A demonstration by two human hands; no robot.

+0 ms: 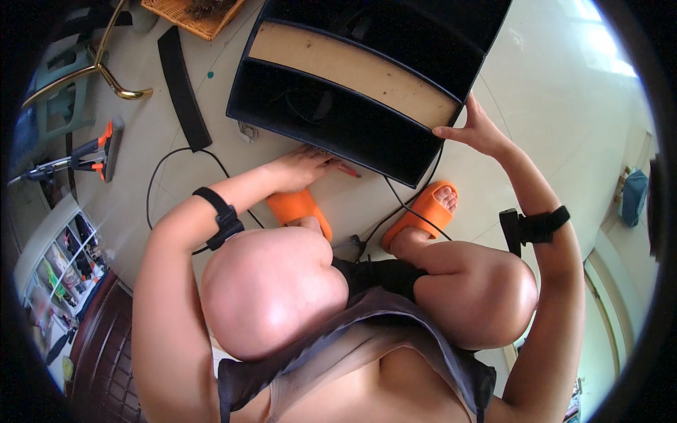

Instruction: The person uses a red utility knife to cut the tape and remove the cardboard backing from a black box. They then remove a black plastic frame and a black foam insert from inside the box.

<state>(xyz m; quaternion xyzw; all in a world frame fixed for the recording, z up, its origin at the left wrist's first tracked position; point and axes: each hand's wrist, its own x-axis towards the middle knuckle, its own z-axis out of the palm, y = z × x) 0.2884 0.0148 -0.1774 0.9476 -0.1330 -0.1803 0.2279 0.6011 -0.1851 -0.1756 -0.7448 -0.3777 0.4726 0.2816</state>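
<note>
A black cabinet [395,130] with curved fronts stands tilted in the view ahead of me, a bare tan wooden band [352,67] running across it between black panels. At its right front corner, my right hand [483,134] grips the edge, thumb on the front and fingers along the side. My left hand [307,168] is at the lower front edge, its fingers closed against that edge and the tips partly hidden. Just beside those fingertips is a small red slender object [348,170], its kind unclear. A crumpled grey scrap [247,132] lies by the cabinet's left corner.
A long black curved strip [185,92] lies on the tiled floor to the left. Black cable [149,187] loops around my orange slippers [300,210]. Farther left are a gold metal leg [130,92], an orange-and-black clamp [99,156] and a wicker basket [194,17].
</note>
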